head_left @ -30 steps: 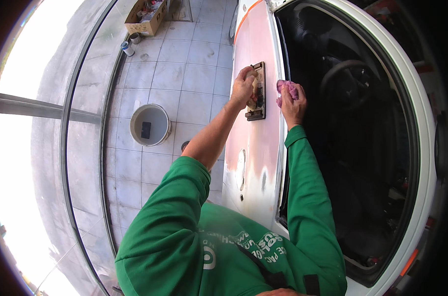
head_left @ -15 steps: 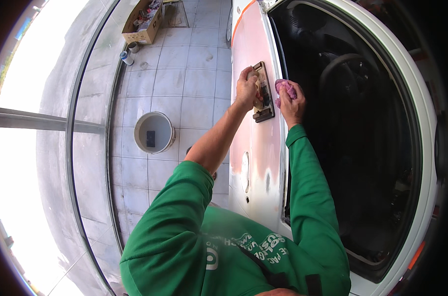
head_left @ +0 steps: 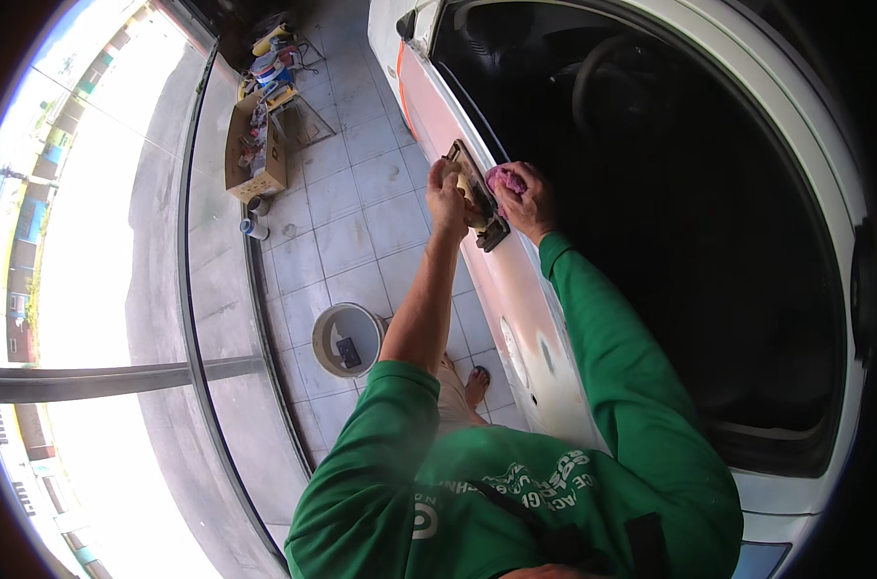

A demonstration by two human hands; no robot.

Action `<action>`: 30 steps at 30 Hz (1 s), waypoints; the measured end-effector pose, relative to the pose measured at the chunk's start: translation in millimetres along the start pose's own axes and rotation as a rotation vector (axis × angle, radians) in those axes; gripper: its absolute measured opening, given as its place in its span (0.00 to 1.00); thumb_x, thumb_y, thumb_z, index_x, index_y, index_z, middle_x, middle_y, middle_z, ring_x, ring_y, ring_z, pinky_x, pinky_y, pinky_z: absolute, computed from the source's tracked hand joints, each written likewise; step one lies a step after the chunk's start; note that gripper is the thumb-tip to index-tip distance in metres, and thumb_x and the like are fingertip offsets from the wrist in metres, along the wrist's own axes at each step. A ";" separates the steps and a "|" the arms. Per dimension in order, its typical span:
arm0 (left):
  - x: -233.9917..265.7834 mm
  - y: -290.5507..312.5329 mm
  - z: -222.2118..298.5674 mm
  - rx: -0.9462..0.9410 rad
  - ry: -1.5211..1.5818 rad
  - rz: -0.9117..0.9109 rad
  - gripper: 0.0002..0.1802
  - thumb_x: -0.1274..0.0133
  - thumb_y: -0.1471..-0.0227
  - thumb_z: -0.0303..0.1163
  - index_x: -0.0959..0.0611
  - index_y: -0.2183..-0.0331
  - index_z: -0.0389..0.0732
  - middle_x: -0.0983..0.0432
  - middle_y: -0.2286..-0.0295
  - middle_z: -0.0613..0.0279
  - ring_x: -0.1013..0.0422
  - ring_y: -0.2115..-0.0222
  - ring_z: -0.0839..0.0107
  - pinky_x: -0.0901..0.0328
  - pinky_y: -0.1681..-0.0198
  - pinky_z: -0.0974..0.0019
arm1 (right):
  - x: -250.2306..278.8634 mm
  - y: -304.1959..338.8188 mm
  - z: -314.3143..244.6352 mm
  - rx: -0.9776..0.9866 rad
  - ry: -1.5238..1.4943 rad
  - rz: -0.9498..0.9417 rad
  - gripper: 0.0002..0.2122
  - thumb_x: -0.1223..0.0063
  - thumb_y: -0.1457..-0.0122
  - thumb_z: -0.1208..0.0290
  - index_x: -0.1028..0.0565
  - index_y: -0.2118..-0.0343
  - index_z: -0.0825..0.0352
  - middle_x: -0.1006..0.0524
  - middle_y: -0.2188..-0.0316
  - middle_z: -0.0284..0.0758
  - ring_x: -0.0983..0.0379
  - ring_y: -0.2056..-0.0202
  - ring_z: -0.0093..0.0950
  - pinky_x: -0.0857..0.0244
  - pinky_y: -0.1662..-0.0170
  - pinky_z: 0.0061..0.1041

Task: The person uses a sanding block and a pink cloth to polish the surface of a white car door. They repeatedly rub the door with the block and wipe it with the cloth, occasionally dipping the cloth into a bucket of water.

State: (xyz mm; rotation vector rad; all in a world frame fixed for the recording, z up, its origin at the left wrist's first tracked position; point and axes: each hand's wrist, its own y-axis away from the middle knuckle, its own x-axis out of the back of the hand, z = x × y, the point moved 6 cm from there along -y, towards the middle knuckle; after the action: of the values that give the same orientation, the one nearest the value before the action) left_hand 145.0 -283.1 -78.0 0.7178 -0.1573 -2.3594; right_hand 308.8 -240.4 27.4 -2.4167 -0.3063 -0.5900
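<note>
My left hand (head_left: 448, 198) presses a flat rectangular sanding block (head_left: 477, 193) against the outer skin of a white car door (head_left: 515, 299) that carries pinkish filler patches. My right hand (head_left: 525, 201) rests on the door's upper edge by the open window, its fingers closed on a crumpled pink cloth (head_left: 505, 179). Both arms wear green sleeves. The dark car cabin (head_left: 670, 222) with a steering wheel shows through the window opening.
A white bucket (head_left: 347, 340) stands on the tiled floor to my left, near my sandalled foot (head_left: 475, 384). Farther off sits a cardboard box (head_left: 257, 145) full of cans and tools, with small cans beside it. A curved floor rail (head_left: 216, 289) runs along the left.
The view has shifted, so the door and hands sit a little higher and further right. The sanding block has slid slightly along the door; the pink cloth stays in my right hand.
</note>
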 end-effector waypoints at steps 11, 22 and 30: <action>0.9 124.4 -17.9 -0.050 0.031 -0.042 0.26 0.52 0.31 0.28 0.30 0.34 0.46 0.22 0.69 0.64 0.35 0.84 0.83 0.37 0.85 0.74 | -1.8 4.2 2.8 0.024 0.033 0.026 0.11 0.36 0.41 0.64 0.21 0.59 0.61 0.21 0.62 0.40 0.21 0.58 0.44 0.26 0.53 0.39; 18.4 226.0 -59.4 -0.081 -0.187 -0.093 0.31 0.51 0.34 0.27 0.34 0.32 0.41 0.30 0.39 0.52 0.32 0.39 0.62 0.40 0.34 0.60 | -3.4 0.7 5.0 0.007 -0.057 -0.028 0.09 0.36 0.43 0.69 0.21 0.60 0.63 0.21 0.62 0.41 0.21 0.59 0.43 0.26 0.53 0.38; 7.8 24.7 -0.9 0.062 0.005 -0.039 0.26 0.56 0.32 0.27 0.32 0.35 0.42 0.23 0.49 0.54 0.33 0.86 0.75 0.33 0.87 0.67 | -1.6 -1.1 1.6 0.058 -0.010 -0.021 0.09 0.37 0.42 0.70 0.21 0.60 0.65 0.20 0.63 0.42 0.22 0.59 0.45 0.27 0.54 0.40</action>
State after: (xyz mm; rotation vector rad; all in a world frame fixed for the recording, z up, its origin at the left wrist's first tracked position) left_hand 154.4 -307.2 -75.1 0.7626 -0.2167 -2.3982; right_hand 307.5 -238.7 26.1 -2.3644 -0.3483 -0.5706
